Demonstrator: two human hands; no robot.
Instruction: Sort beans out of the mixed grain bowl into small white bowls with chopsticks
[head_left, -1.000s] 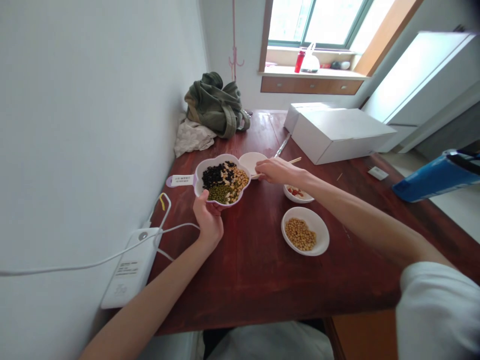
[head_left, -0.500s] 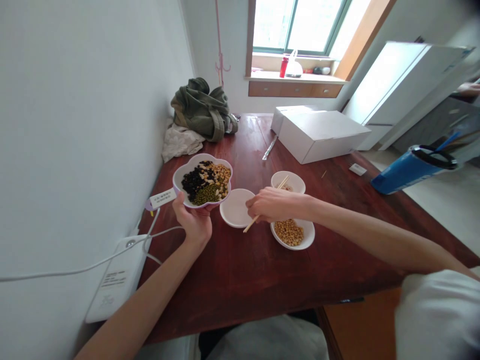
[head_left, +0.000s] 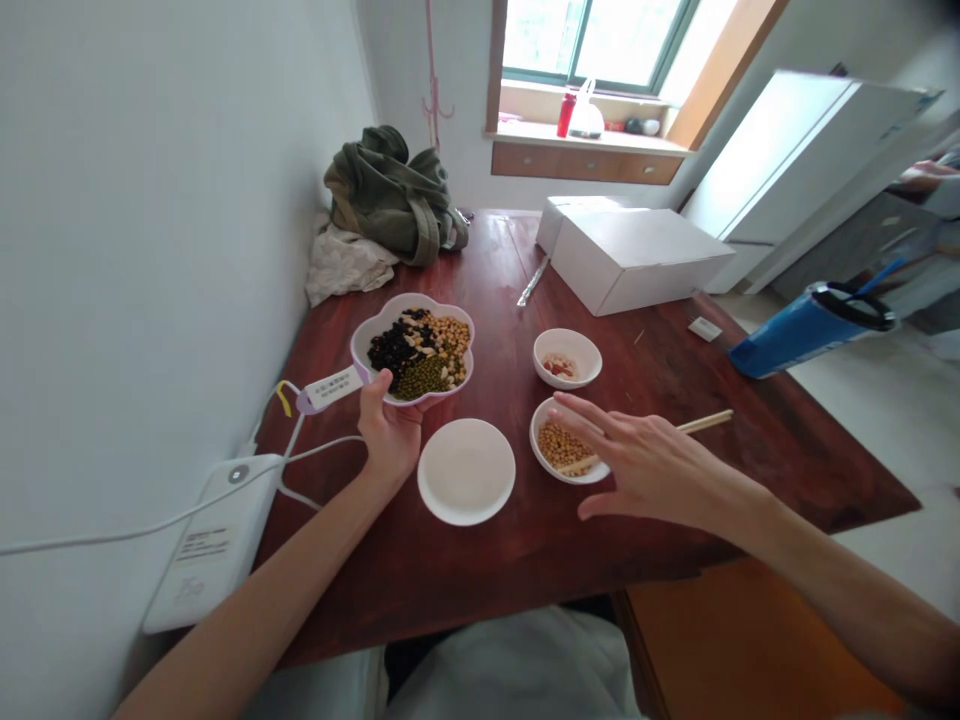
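My left hand (head_left: 394,430) grips a flower-shaped bowl (head_left: 360,350) from below, with the thumb over its rim. The bowl has a lilac edge and a handle with a white label; black beans (head_left: 390,352), yellow soybeans (head_left: 450,332) and green mung beans (head_left: 420,378) lie in it. My right hand (head_left: 637,455) is open, fingers spread, just above the chopsticks (head_left: 705,422), which lie across a white bowl (head_left: 537,445) of soybeans. That hand hides the middle of the chopsticks and part of the bowl. Between my hands sits a white plate (head_left: 466,472), with nothing on it.
Behind the soybeans stands a small white bowl (head_left: 585,345) holding reddish and pale bits. A white box (head_left: 645,260), an olive bag (head_left: 390,200) and a blue tumbler (head_left: 810,330) are farther back. White cords (head_left: 157,530) run by a power bank (head_left: 210,550) at the left.
My right hand has let go of the chopsticks, leaving them across the soybean bowl, and moved right. The white plate has come nearer to me. My left hand still holds the flower-shaped bowl.
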